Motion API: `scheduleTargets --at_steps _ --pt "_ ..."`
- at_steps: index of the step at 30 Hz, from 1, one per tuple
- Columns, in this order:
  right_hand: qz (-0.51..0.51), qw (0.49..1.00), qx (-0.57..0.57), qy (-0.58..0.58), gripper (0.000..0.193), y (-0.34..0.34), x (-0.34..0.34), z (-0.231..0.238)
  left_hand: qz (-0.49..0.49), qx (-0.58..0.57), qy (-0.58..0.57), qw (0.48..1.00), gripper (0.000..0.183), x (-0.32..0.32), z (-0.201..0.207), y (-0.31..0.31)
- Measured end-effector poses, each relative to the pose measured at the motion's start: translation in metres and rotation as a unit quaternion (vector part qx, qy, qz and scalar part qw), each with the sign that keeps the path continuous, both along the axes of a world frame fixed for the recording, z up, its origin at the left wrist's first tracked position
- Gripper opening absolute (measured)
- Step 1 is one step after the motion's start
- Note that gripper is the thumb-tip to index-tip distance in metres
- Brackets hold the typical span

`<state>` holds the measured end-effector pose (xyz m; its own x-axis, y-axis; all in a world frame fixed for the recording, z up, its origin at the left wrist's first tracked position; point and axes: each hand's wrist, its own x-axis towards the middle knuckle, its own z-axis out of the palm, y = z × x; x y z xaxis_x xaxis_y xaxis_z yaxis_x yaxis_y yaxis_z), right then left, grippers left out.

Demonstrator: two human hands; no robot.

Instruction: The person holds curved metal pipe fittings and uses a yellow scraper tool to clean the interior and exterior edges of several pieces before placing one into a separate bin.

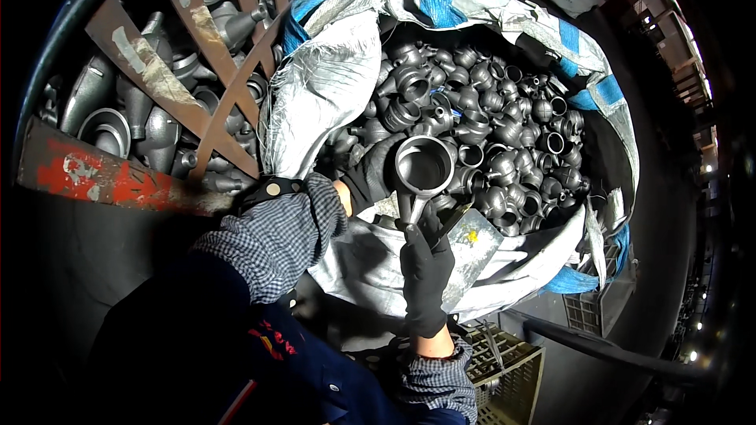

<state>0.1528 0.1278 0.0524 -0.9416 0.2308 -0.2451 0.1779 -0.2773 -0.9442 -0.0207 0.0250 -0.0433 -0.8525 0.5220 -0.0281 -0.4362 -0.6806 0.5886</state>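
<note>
Casting in hand: a dark grey metal casting (425, 191) with a round, wide-mouthed cup and a narrower stem is just left of the frame's centre, over the near part of the bag opening. Its mouth faces the camera and its stem points down the frame.
Right hand: the gloved right hand (427, 267), below the casting, is closed round the stem, with bare skin between the dark glove and a checkered sleeve (437, 382).
Left hand: the gloved left hand (368, 175) is just left of the cup, partly behind it; whether its fingers grip the casting or only lie beside it, I cannot tell. A second checkered sleeve (276, 228) covers that forearm.
Bulk bag: a white woven bag (323, 102) with blue straps (437, 0) stands open, filling the centre and upper centre.
Bag contents: many small, dark grey hollow castings (504, 165) lie heaped inside, their round mouths turned various ways.
Plate: a flat grey metal plate (476, 256) with a yellow mark lies at the bag's near edge, just right of the right hand.
Metal cage: a brown, slatted cage (157, 79) with a red-painted lower rail occupies the upper left; larger grey castings (161, 138) show between its slats.
Plastic crate: an olive slatted crate (516, 378) is at the lower centre-right, beside the right sleeve.
Clothing: a dark blue jacket (331, 378) with red lettering shows at the bottom.
</note>
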Motion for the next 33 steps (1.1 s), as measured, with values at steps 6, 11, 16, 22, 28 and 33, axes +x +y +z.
scheduleTargets --at_steps 6,11,16,22,28,33 --pt "-0.002 0.996 -0.078 -0.040 0.048 0.014 -0.003 -0.013 0.024 0.035 0.030 0.999 0.047 0.006 0.056 -0.001" --pt "-0.021 0.974 -0.219 -0.059 0.040 0.033 -0.007 -0.022 0.011 0.008 0.083 0.996 0.055 0.014 0.073 -0.010" --pt "0.009 0.970 -0.236 -0.052 0.038 0.040 -0.009 -0.023 0.018 0.006 0.119 0.993 0.045 0.009 0.083 -0.017" --pt "-0.001 0.964 -0.253 -0.085 0.033 0.039 -0.010 -0.026 0.016 -0.024 0.121 0.992 0.040 -0.007 0.040 -0.016" --pt "-0.008 0.976 -0.208 -0.067 0.021 0.031 -0.011 -0.013 0.019 0.004 0.089 0.996 0.035 0.011 0.028 -0.007" --pt "0.032 0.998 -0.053 -0.022 0.020 0.031 -0.011 -0.024 -0.019 0.021 -0.003 1.000 0.034 0.020 0.019 -0.007"
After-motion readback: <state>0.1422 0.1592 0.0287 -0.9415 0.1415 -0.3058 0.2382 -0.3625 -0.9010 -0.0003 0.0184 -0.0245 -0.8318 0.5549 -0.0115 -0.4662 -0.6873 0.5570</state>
